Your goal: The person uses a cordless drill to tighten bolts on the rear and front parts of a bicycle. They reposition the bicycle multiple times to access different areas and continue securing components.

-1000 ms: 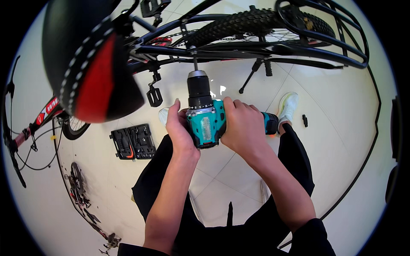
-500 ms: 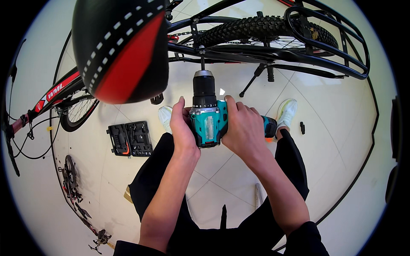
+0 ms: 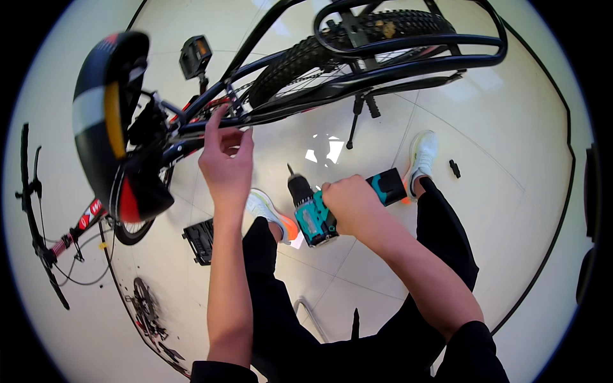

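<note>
My right hand [image 3: 352, 204] grips a teal and black cordless drill [image 3: 314, 220], whose slim bit points up and left, apart from the bicycle. My left hand [image 3: 227, 167] reaches up to the black bicycle frame [image 3: 201, 102], just behind the saddle [image 3: 92, 137]. Its index finger stretches to the joint where the rear rack [image 3: 440, 62] meets the frame, with the thumb held apart and the other fingers curled. Nothing shows in that hand. Whatever small part lies at its fingertip is too small to make out.
A knobbly rear tyre [image 3: 287, 73] and a kickstand [image 3: 354, 121] are beyond the drill. A pedal [image 3: 195, 57] sticks out at the far side. A black tool case [image 3: 199, 241] lies on the floor at left, and a small black piece [image 3: 454, 168] at right.
The drill has come away from the rack joint, dropping nearer to me and tilting left. My left hand has left the drill and moved up to the frame. The view has shifted.
</note>
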Demonstrator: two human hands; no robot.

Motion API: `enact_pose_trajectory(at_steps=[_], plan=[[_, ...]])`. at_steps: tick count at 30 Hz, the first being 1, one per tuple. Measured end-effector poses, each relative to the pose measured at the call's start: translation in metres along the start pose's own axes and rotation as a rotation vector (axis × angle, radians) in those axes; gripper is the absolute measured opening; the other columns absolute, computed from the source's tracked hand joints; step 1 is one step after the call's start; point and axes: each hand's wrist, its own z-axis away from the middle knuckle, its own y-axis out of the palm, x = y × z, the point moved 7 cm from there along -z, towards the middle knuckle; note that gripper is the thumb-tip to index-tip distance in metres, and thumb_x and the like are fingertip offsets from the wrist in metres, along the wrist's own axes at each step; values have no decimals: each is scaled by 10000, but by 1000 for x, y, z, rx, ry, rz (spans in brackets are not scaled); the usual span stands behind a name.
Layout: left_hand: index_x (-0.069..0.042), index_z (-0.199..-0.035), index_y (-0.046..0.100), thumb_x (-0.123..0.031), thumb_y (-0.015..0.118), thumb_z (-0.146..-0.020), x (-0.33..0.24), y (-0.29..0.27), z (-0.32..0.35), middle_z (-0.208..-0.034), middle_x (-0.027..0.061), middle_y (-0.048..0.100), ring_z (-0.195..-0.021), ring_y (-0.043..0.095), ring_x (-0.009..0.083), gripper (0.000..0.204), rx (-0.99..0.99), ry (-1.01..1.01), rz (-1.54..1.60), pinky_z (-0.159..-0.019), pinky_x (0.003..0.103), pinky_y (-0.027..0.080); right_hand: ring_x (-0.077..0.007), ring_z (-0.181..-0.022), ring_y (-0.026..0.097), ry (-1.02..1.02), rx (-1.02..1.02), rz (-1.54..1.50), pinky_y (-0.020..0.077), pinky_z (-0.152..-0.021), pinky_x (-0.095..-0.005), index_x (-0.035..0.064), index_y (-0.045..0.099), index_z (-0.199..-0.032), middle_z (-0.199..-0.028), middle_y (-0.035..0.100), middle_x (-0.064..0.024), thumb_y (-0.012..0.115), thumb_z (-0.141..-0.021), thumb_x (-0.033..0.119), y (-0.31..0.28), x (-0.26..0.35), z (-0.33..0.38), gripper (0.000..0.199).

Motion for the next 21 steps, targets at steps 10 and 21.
enact_pose_trajectory(at_steps=[10, 21], plan=[[-8, -1118, 654, -91, 680, -858, 19, 13, -16, -662, 27, 646, -588, 565, 41, 274, -5, 7, -75, -531, 185, 392, -208, -758, 674, -55, 134, 84, 495, -670, -327, 72, 658, -842, -793, 657, -47, 769, -608, 135, 2, 11, -5, 267], [82, -1262, 525, 9, 575, -867, 19, 14, -15, -628, 44, 621, -550, 614, 105, 405, 155, -89, 317, -538, 218, 451, -200, -772, 677, -33, 172, 118, 494, -671, -320, 86, 667, -800, -777, 652, -32, 762, -619, 143, -18, 15, -13, 211]])
